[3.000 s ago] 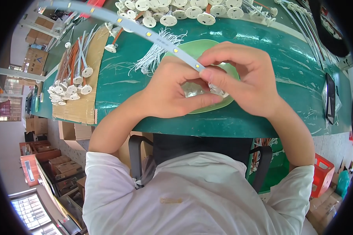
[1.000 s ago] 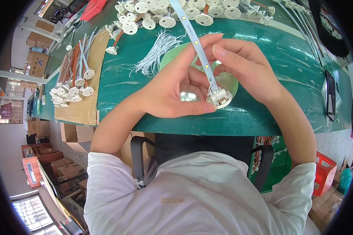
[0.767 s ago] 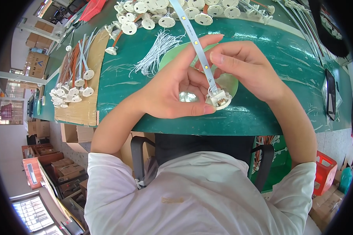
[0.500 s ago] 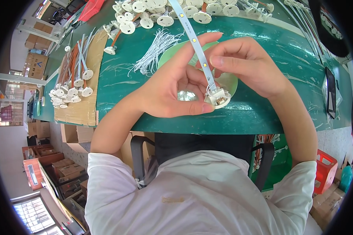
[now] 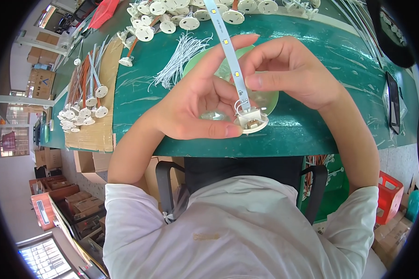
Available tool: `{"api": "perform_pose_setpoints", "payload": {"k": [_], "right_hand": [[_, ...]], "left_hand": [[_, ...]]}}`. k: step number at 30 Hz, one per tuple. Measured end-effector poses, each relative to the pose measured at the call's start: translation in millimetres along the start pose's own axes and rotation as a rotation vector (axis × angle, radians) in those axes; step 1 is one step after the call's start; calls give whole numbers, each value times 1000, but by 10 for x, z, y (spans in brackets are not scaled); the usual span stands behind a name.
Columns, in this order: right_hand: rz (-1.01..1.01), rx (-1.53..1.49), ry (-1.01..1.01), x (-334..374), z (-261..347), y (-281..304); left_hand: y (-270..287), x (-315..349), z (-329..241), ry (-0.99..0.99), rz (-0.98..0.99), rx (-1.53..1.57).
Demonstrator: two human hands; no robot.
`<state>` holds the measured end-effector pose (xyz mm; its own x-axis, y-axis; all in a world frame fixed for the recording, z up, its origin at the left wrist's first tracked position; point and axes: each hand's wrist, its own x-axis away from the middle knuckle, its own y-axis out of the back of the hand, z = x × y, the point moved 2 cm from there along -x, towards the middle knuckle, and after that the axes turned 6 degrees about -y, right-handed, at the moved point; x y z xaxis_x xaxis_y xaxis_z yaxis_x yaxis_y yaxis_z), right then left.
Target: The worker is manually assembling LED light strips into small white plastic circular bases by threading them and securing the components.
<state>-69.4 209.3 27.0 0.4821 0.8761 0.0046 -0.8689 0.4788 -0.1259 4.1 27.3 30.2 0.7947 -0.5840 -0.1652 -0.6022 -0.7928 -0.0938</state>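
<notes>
A slim LED strip (image 5: 231, 59) with small yellow chips stands nearly upright over the table, its lower end fixed into a round white plastic base (image 5: 260, 128). Thin white wire loops and a small component show on that base. My left hand (image 5: 186, 104) grips the base at its left edge with the thumb in front; its other fingers curl behind the strip, partly hidden. My right hand (image 5: 293, 74) is closed at the strip's right edge, thumb and fingertips together just above the base. Behind both hands lies a pale green bowl (image 5: 268, 100), mostly covered.
White wires (image 5: 181, 60) lie bundled left of the bowl on the green table (image 5: 139, 107). Finished-looking strips with round bases (image 5: 86, 102) rest on cardboard (image 5: 100, 132) at left. More white bases (image 5: 167, 25) crowd the far edge. A black phone-like device (image 5: 392, 104) lies at right.
The base has shifted slightly left and down and tipped, so its wire loops now show left of the strip. My right fingertips sit a little lower beside the strip.
</notes>
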Motion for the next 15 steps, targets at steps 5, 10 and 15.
{"api": "perform_pose_setpoints", "payload": {"k": [5,10,15], "right_hand": [[5,7,-17,10,22,-3],[-89,76,62,2,52,17],[-149,62,92,-25,8,71]], "left_hand": [[-8,-19,-21,8,-1,20],[-21,-13,-62,28,2,40],[-34,-4,-38,16,-13,59]]}}
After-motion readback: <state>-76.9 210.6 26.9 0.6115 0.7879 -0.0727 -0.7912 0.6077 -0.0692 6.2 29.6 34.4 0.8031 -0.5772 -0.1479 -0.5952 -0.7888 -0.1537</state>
